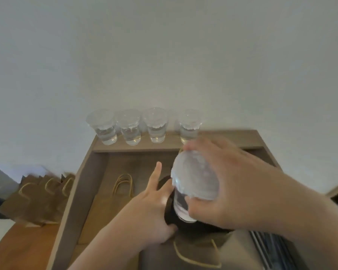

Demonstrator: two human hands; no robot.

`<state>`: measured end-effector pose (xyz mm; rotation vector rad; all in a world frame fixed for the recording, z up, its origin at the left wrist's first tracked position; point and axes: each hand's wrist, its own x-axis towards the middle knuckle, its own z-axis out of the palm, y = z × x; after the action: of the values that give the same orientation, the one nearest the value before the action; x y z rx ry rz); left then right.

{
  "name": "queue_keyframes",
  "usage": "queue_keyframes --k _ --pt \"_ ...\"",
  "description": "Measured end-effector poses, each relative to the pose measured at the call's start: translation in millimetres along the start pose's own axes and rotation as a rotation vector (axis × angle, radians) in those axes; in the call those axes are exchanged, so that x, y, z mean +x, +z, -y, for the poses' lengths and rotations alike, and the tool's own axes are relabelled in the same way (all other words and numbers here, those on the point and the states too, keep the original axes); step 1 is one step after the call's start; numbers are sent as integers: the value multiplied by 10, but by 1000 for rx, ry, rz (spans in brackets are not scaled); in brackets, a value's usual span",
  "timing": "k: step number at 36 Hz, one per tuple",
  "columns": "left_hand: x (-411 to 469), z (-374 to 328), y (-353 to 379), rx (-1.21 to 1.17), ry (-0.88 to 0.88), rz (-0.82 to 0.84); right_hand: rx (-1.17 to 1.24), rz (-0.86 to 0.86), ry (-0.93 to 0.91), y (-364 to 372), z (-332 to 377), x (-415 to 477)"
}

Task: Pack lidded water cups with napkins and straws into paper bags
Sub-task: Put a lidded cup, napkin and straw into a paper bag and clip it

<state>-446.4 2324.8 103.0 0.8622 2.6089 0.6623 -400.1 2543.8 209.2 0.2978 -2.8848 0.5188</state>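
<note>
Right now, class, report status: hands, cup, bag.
Right hand grips lidded water cup over open paper bag. Left hand holds bag mouth. Nothing blocking.

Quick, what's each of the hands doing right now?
Left hand: grips the rim of the open paper bag, index finger straight.
Right hand: holds a lidded water cup over the bag's mouth.
</note>
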Motion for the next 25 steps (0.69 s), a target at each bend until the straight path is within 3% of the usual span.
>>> queue_keyframes --k 3,7,11,19,25 --pt "-32 14 -1 -30 10 -5 -74 277 3 276 78 44" --pt "-72 46 30 -71 9 -67 -212 470 43 547 84 167" --pt "-82 93 114 -84 6 -94 -326 556 60 843 70 219" --pt "-75 132 123 -209 -94 -72 -468 566 128 1220 18 325" --pt "-89 130 117 -262 -91 -108 -594 787 160 1546 -50 389"
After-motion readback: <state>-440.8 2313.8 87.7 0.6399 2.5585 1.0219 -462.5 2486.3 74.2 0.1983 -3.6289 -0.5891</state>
